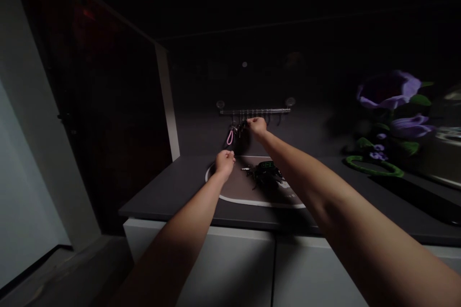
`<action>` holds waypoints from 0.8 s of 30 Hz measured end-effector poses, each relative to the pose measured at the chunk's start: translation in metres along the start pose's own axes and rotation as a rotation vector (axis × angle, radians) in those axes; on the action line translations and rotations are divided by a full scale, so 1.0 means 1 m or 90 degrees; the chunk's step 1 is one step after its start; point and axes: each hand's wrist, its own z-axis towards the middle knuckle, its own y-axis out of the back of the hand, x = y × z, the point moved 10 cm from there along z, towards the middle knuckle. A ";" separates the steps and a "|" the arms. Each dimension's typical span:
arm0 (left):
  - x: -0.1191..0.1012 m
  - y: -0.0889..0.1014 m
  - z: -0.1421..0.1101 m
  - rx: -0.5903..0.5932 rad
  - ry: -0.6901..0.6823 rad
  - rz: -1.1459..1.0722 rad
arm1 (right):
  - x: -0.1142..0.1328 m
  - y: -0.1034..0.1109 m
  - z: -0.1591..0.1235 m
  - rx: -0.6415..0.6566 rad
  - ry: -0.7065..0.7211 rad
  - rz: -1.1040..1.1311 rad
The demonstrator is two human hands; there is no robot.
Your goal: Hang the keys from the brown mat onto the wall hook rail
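Reaching forward with both arms, you hold your left hand (224,163) curled just above the mat (234,193) below the hook rail (255,111), its grip unclear; a small key (246,168) and a dark bundle (268,172) lie on that mat; your right hand (257,125) looks closed on the keys (237,129) hanging under the rail, a pink strap (229,138) dangling from them; purple flowers (389,90) stand well right of the rail.

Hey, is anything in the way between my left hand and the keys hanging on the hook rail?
Nothing visible: your left hand is in open air below the keys, just under their pink strap; your right hand is beside them.
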 end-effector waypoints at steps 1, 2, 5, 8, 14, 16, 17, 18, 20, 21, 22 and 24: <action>-0.001 0.001 0.000 -0.002 0.001 0.001 | -0.001 -0.001 0.001 -0.006 -0.004 0.005; -0.001 0.001 0.000 -0.004 0.003 0.001 | -0.002 -0.002 0.001 -0.011 -0.006 0.010; -0.002 0.002 -0.001 -0.008 0.009 0.003 | -0.004 -0.003 0.002 -0.026 -0.010 0.016; -0.003 0.003 -0.002 -0.011 0.011 0.003 | -0.006 -0.003 0.000 -0.034 -0.016 0.005; -0.002 0.001 0.000 -0.005 0.001 0.015 | -0.006 0.000 -0.008 -0.042 -0.043 -0.049; -0.002 0.001 0.001 -0.006 -0.007 0.016 | -0.007 0.001 -0.010 -0.046 -0.058 -0.051; -0.001 0.001 0.001 -0.007 -0.008 0.015 | -0.008 0.001 -0.010 -0.048 -0.066 -0.050; -0.001 0.001 0.001 -0.007 -0.008 0.014 | -0.010 0.001 -0.011 -0.050 -0.071 -0.048; -0.001 0.000 0.002 -0.004 -0.006 0.014 | -0.012 0.000 -0.010 -0.050 -0.071 -0.044; 0.000 0.000 0.002 -0.002 -0.005 0.015 | -0.013 0.000 -0.010 -0.048 -0.069 -0.042; 0.000 0.000 0.002 -0.001 -0.003 0.018 | -0.015 -0.001 -0.010 -0.045 -0.066 -0.040; 0.001 -0.001 0.002 0.001 -0.002 0.023 | -0.017 -0.001 -0.010 -0.038 -0.061 -0.038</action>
